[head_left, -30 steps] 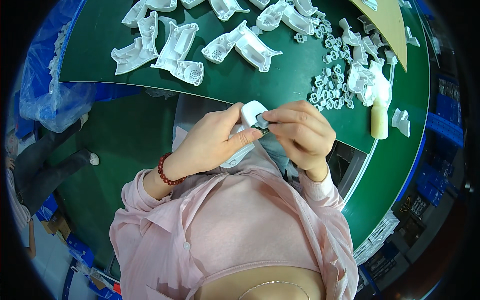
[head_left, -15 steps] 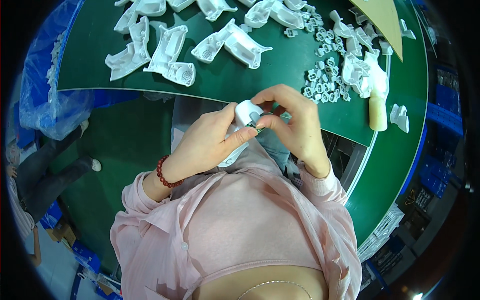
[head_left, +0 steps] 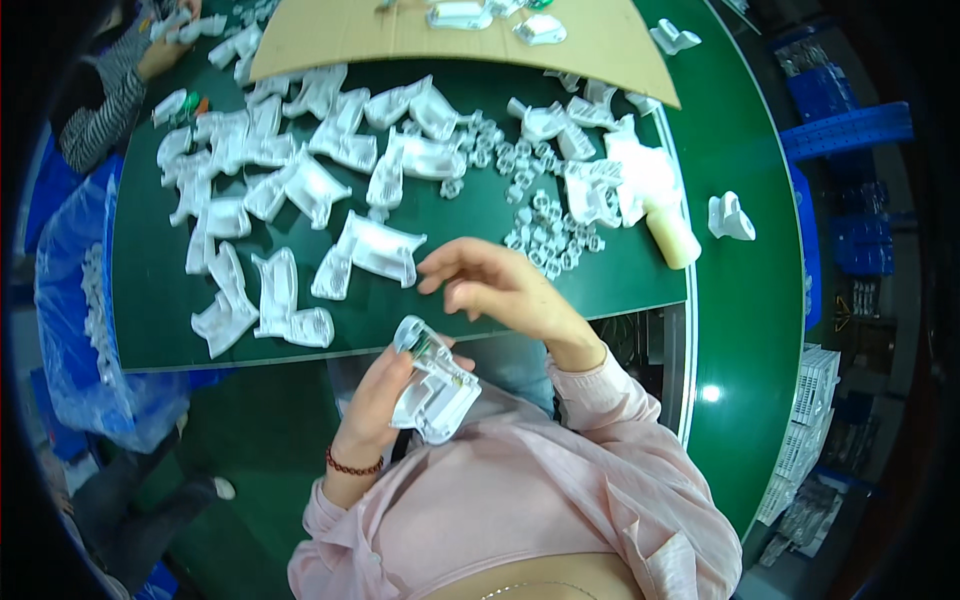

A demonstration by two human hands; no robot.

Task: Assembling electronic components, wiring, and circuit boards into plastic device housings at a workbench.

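Note:
A white plastic housing half (head_left: 440,405) with a small green circuit board (head_left: 430,350) at its upper end rests in my left hand (head_left: 370,405), its hollow inner side facing up. The left fingers wrap its left edge, in front of my body below the table edge. My right hand (head_left: 505,290) hovers over the table's front part with fingers bent and apart, and nothing shows in it. Its fingertips are beside another white housing half (head_left: 375,248) on the table; whether they touch it I cannot tell.
Many white housing halves (head_left: 315,185) cover the green table (head_left: 150,300). Small pale clips (head_left: 550,235) lie in piles, near a cream-coloured cylinder (head_left: 672,238). A cardboard sheet (head_left: 460,50) with several assembled parts lies at the back. Another person's arm (head_left: 105,120) reaches in at far left.
My right hand has left the white housing and moved forward over the table. The left hand now holds the housing alone, inner side up. The view has shifted, showing more of the table.

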